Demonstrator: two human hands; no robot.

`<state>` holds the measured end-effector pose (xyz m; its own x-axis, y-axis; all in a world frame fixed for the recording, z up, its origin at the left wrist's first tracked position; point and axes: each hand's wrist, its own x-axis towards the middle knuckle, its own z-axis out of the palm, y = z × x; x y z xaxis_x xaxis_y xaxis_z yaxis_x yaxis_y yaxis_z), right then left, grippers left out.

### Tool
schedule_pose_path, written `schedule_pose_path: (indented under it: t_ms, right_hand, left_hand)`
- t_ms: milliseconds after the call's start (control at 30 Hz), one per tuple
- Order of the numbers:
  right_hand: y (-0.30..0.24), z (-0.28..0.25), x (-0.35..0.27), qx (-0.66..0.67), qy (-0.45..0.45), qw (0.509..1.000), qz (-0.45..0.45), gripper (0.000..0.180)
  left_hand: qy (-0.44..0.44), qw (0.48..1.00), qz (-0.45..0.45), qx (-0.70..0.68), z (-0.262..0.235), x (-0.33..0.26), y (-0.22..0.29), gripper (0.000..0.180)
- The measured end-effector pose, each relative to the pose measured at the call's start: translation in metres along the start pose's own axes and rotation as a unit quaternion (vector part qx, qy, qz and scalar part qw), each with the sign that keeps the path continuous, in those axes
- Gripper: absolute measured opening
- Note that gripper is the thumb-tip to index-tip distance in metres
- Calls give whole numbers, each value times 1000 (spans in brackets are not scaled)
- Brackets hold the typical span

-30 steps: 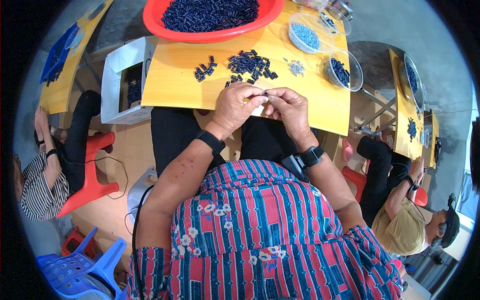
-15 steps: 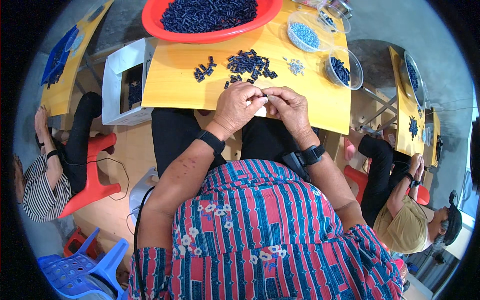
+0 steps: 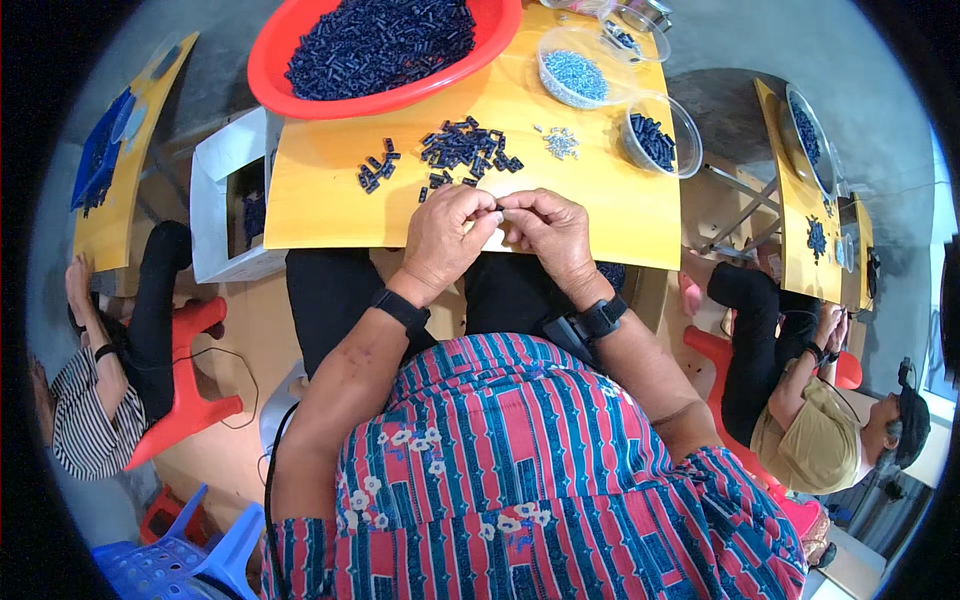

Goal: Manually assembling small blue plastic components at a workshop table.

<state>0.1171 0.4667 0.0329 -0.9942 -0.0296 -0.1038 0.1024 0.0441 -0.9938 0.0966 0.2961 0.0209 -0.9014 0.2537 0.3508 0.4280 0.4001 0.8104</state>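
Note:
Over the near edge of the yellow table (image 3: 320,225), my left hand (image 3: 443,238) and my right hand (image 3: 553,238) meet with fingertips pinched together. Between them is a small dark piece (image 3: 498,208), mostly covered by the fingers. Just beyond my hands lies a loose pile of short dark blue tubular pieces (image 3: 465,147), with a few more close to my left fingers. A smaller cluster of the same pieces (image 3: 377,173) sits to its left. Tiny pale silvery parts (image 3: 560,143) are scattered right of the pile.
A red basin (image 3: 262,65) full of dark pieces stands at the far left. Clear tubs hold light blue bits (image 3: 575,76) and dark pieces (image 3: 654,143) at right. A white box (image 3: 228,155) stands beside the table. Two people sit at other tables, one on each side.
The whole view has shifted, so the table and its contents appear further left, the near edge lower. My hands stay pinched together; the dark piece shows less between the fingers.

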Motion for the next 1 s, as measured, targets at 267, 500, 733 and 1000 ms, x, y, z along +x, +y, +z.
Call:
schedule_pose_path:
  t_ms: [267, 500, 733, 1000]
  right_hand:
    - [-13, -50, 26, -280, 210, 934, -70, 14]
    - [-23, -59, 44, -364, 202, 907, -67, 15]
    - [-20, -56, 50, -383, 213, 898, -43, 15]
    - [-3, -66, 55, -435, 234, 865, -92, 12]
  left_hand:
    - [-19, 1000, 3, 13, -2, -2, 1, 9]
    - [-27, 999, -1, 21, -3, -1, 4, 8]
    - [-34, 999, 0, 15, -4, -1, 3, 9]
    - [-32, 999, 2, 8, -4, -1, 5, 9]
